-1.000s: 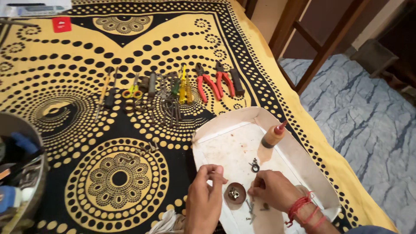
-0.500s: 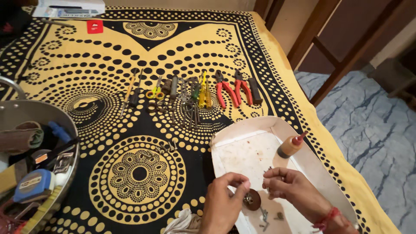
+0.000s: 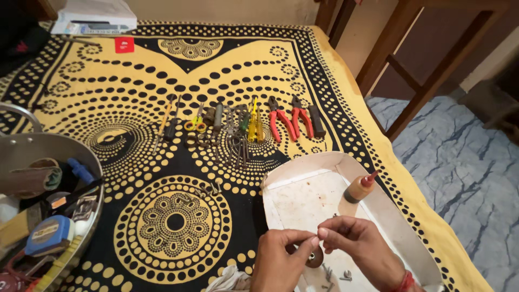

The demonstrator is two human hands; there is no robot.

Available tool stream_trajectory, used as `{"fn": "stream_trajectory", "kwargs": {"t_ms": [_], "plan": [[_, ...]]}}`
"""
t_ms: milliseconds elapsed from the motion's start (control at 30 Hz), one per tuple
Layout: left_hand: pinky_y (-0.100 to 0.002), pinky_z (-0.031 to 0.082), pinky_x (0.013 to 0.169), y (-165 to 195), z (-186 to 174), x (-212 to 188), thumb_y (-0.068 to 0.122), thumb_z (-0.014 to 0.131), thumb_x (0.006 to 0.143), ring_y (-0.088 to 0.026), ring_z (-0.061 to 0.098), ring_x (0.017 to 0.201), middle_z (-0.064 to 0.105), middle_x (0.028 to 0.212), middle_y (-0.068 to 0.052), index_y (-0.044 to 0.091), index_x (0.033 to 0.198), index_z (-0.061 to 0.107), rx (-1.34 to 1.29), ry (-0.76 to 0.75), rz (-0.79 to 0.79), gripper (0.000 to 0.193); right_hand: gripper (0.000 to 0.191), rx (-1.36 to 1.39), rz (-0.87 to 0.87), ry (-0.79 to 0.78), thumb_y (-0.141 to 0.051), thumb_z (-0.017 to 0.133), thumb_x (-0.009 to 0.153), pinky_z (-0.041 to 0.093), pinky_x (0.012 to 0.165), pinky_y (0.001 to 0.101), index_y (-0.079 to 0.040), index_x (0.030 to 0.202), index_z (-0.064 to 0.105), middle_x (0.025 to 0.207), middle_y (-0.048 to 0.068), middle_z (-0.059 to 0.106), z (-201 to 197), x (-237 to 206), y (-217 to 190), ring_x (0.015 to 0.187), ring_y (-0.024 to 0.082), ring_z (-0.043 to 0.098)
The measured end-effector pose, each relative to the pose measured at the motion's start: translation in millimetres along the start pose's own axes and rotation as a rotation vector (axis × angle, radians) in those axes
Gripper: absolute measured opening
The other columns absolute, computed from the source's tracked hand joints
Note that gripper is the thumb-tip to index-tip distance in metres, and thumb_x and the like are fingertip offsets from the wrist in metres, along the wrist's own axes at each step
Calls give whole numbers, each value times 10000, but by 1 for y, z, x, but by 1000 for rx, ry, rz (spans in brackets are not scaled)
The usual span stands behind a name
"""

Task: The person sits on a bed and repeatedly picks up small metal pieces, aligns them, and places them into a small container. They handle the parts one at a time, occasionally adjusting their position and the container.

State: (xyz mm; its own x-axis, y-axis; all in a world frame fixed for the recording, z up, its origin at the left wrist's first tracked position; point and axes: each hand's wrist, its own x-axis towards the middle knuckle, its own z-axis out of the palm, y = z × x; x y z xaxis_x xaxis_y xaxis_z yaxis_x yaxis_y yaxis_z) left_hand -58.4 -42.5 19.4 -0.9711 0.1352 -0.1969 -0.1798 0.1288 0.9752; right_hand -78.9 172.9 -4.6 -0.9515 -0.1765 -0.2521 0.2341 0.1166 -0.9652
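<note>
Both hands are working over the white tray (image 3: 403,227) — left hand (image 3: 281,259) and right hand (image 3: 357,246) are pinching one tiny part, too small to identify, just above a round dark disc (image 3: 314,257) on the tray floor.

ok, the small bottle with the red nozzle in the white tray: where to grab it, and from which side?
Probably best to grip the small bottle around its tan body, below the dark band and red nozzle. It lies tilted against the white tray at its right wall, nozzle pointing up and right. Come from above and the left, over the open tray floor; the wall blocks the right side.
</note>
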Motion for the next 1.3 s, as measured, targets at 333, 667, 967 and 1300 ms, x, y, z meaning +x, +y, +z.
{"fn": "stream_trajectory", "kwargs": {"t_ms": [333,667,967,1300], "plan": [[-328,565,628,13,-54,-25,233,790,784,-193,739,661,767,761,-89,104,875,820,208,327,61,160,300,281,97,5,-127,727,854,590,778,362,52,1090,771,925,141,794,79,32,30,818,208,726],[-427,520,891,22,-183,-2,224,727,911,-287,697,1019,679,1125,-116,85,1128,712,516,438,-135,258,315,283,177,120,-95,669,915,621,847,378,87,1171,684,1004,158,737,148,95,35,938,266,738],[-417,556,901,-14,-215,18,91,726,896,-312,717,1009,690,1114,-161,20,1086,672,665,216,-354,210,264,-427,-84,304,-138,786,849,597,760,304,12,1065,783,876,118,824,218,167,0,786,189,774],[-457,556,883,-63,-176,44,120,777,825,-361,689,1047,688,1093,-187,39,1012,708,695,165,-208,216,180,-696,-261,406,-179,794,816,609,743,332,-72,959,814,863,146,794,238,209,38,764,221,791]]}}
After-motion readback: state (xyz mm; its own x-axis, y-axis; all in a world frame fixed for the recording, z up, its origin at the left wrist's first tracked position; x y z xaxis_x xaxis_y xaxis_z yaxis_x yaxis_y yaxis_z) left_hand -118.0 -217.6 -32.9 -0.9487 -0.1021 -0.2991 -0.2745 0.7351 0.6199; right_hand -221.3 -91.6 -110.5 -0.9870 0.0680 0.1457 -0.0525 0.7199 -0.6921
